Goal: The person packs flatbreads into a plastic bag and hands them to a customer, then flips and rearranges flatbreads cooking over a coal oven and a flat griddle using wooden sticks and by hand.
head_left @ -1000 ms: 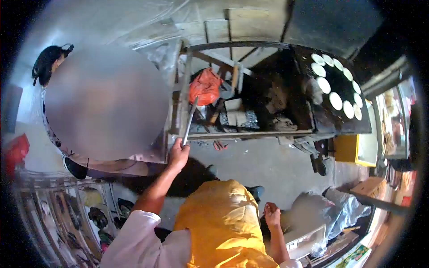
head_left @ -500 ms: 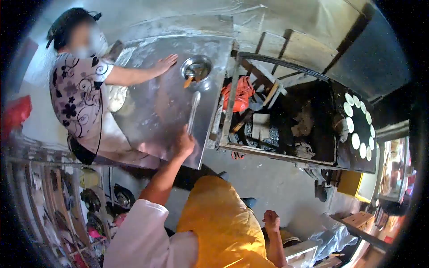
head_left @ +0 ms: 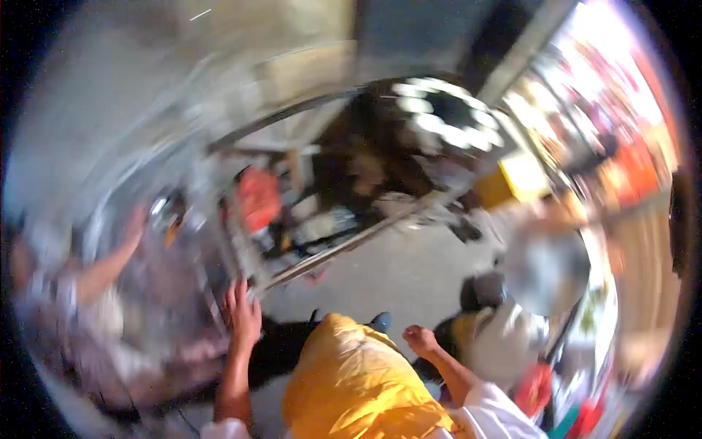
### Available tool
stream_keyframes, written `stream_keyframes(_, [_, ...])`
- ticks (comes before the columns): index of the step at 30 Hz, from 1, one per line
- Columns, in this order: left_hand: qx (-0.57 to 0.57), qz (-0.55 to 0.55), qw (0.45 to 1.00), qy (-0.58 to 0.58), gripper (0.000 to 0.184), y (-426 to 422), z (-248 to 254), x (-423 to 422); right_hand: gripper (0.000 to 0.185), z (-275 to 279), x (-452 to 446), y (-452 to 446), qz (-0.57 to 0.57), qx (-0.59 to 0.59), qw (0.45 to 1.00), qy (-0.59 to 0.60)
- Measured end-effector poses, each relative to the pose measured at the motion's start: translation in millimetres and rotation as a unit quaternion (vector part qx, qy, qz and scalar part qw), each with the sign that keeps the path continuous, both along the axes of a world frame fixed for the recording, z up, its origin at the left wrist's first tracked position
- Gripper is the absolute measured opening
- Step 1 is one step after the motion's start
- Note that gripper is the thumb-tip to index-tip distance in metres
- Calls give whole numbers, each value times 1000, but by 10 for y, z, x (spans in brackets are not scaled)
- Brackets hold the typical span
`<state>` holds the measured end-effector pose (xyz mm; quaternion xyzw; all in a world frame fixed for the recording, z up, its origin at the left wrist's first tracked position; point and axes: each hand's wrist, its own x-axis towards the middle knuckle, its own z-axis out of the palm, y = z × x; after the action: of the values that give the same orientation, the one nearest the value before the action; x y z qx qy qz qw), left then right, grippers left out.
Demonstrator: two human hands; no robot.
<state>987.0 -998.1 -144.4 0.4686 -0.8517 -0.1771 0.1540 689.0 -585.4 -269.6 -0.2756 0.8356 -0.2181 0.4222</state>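
My left hand (head_left: 243, 314) is at the right edge of the metal-topped table (head_left: 157, 293), fingers stretched out and somewhat blurred. It appears to hold nothing. Lower right of the middle, my right hand (head_left: 420, 340) is closed in a loose fist over the floor, with nothing visible in it. A metal bowl (head_left: 167, 208) with an orange-brown handle sits on the table. Close by it lies another person's hand (head_left: 137, 219). Pale round discs (head_left: 453, 135) form a ring on a dark surface beyond the frame.
A dark open-topped frame (head_left: 351, 245) stands ahead, with a red bag (head_left: 257, 197) inside. To its right are a yellow box (head_left: 512, 179) and a large round metal lid or pan (head_left: 547, 271). Grey floor (head_left: 380, 282) lies between. Motion blurs much of the view.
The view has swung right, bringing the round metal thing and bright doorway area in. My left hand has left the long thin tool on the table and is now at the table edge, fingers extended.
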Motion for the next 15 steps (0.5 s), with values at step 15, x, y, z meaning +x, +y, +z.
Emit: stream_keyframes(15, [312,-462,794,-241,37,1148,-1266,-1427,34,293,1601,2249,-402,183,897,13])
